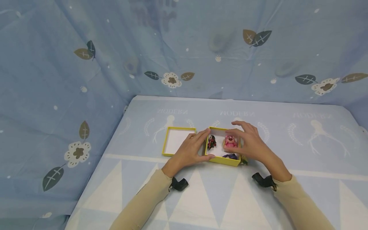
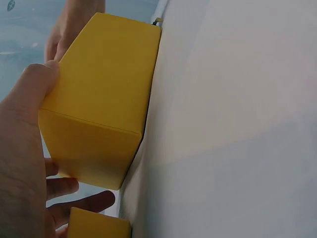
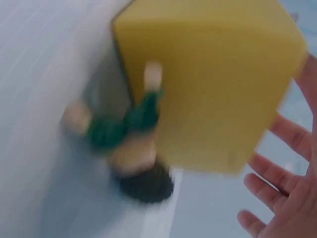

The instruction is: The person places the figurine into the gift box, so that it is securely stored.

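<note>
A yellow-edged box [image 1: 223,160] with a white inside stands at mid-table. My left hand [image 1: 188,150] holds its left side, the thumb at the near corner and the fingers along the side, as the left wrist view also shows. Over the box's right side is my right hand [image 1: 249,142], its thumb and index finger round a pink bear figure [image 1: 230,141] inside; the other fingers stretch out. A small black-and-red figure [image 1: 211,142] lies at the left in the box, and a purple-blue figure [image 1: 230,156] by the near wall. The right wrist view is blurred.
Left of the box lies a shallow yellow-rimmed lid [image 1: 164,147], white inside. A figure in green [image 3: 143,116] lies against the box's right outer side. Blue patterned curtains [image 1: 184,48] hang behind and to the left of the cloth-covered table [image 1: 132,191].
</note>
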The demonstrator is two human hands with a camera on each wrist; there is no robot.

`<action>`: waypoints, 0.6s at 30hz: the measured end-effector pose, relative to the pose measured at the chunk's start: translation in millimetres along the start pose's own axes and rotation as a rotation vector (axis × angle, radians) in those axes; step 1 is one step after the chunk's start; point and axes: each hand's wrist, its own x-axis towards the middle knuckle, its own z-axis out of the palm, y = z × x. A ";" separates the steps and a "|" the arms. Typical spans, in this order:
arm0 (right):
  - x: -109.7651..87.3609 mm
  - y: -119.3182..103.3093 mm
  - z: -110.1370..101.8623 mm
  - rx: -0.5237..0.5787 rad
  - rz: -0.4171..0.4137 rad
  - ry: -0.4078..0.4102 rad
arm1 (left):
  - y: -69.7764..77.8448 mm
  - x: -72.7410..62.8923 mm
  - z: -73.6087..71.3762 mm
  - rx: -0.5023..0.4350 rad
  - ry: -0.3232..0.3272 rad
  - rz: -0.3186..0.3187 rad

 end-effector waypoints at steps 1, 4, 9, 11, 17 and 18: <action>-4.9 3.5 -3.0 0.017 0.013 0.006 | -0.1 0.0 0.1 0.001 -0.001 0.000; -20.9 16.4 -9.8 0.056 0.055 0.010 | -0.1 -0.2 -0.2 0.002 -0.003 -0.002; -42.3 35.3 -14.4 0.113 0.102 -0.034 | 0.1 0.2 -1.3 -0.010 -0.007 -0.011; -46.6 39.2 -15.6 0.136 0.110 -0.071 | 0.2 0.3 -1.6 -0.013 -0.007 -0.012; -51.2 42.8 -18.8 0.144 0.128 -0.214 | 0.9 -0.3 -1.4 -0.019 -0.009 -0.011; -51.7 43.1 -19.2 0.143 0.121 -0.235 | 1.1 -0.4 -1.4 -0.019 -0.009 -0.010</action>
